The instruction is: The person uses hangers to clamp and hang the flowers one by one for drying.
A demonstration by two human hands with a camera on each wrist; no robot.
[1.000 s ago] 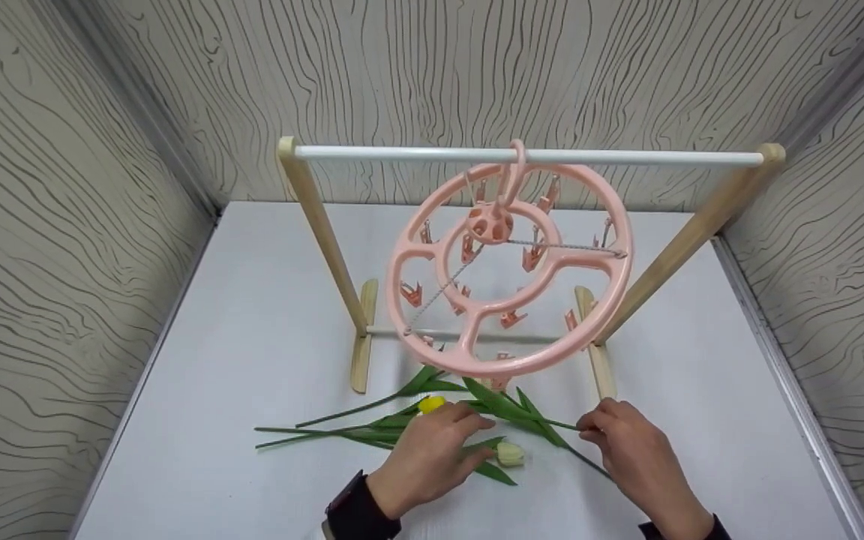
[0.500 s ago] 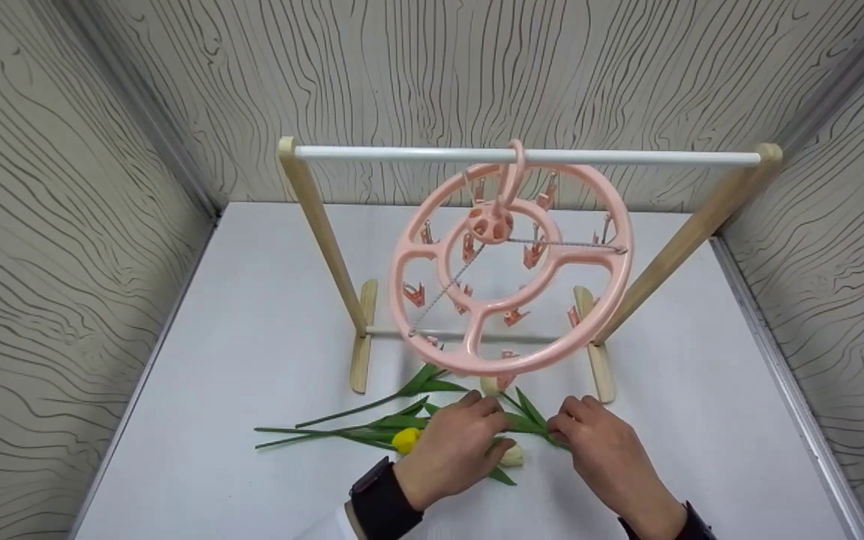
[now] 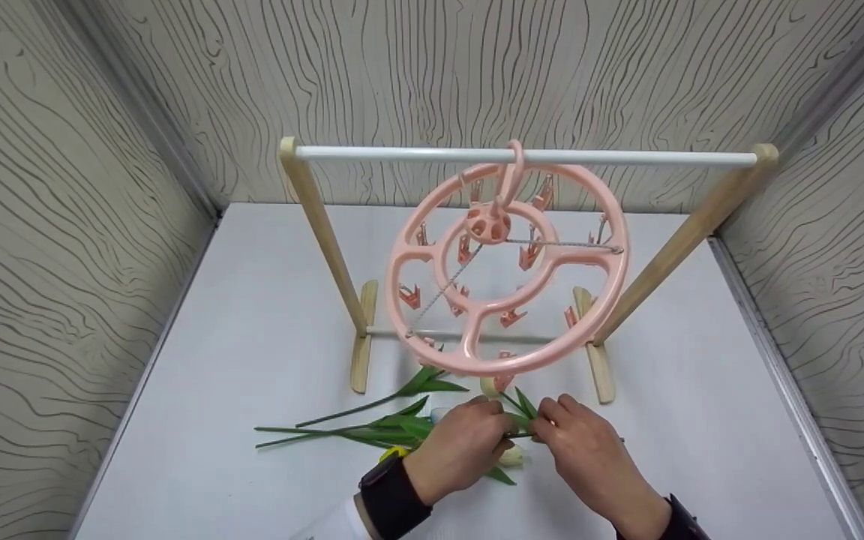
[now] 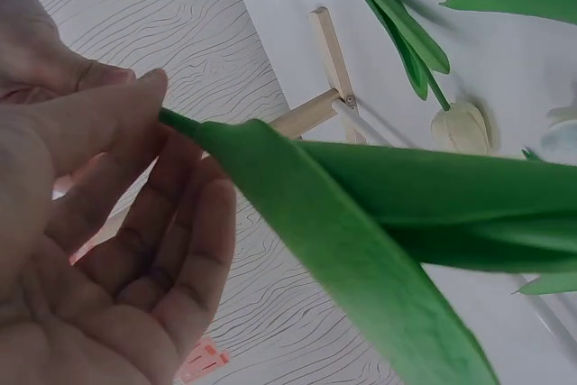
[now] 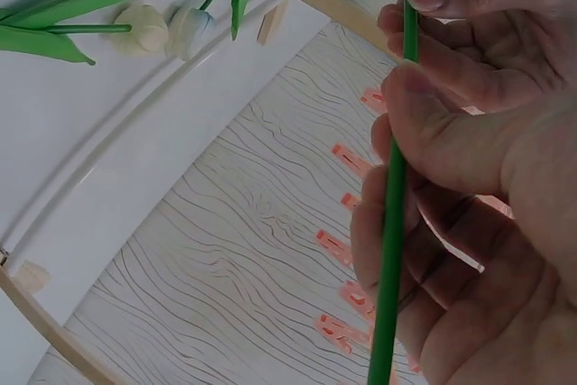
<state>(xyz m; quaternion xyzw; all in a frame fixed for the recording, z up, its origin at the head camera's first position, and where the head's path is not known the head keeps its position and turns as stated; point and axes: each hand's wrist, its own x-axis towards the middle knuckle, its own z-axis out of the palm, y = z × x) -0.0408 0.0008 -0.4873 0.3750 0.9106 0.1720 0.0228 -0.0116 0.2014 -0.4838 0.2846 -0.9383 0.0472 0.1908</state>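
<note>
A yellow tulip (image 3: 394,452) is held between both hands, its flower showing just left of the left wristband. My left hand (image 3: 458,442) pinches its green stem (image 5: 389,250) between thumb and forefinger, right below the long leaves (image 4: 297,214); the other fingers stay loosely bent. Close beside it, my right hand (image 3: 589,457) grips the same stem lower down with thumb and fingers. Under the hands lies a white tulip (image 3: 513,455), partly covered. Another pale tulip (image 3: 489,385) lies beyond, under the front rim of the pink clip hanger (image 3: 394,277).
The round hanger with several pink clips (image 3: 528,257) hangs by its hook from the white bar (image 3: 402,154) of a wooden stand (image 3: 319,232). Other stems with green leaves (image 3: 421,384) lie at the left on the white table (image 3: 237,315). Wood-grain panels (image 3: 372,82) enclose the back and sides.
The right hand has moved left along the stem toward the left hand. The left hand has shifted right and slightly nearer, and the yellow flower has moved left and nearer.
</note>
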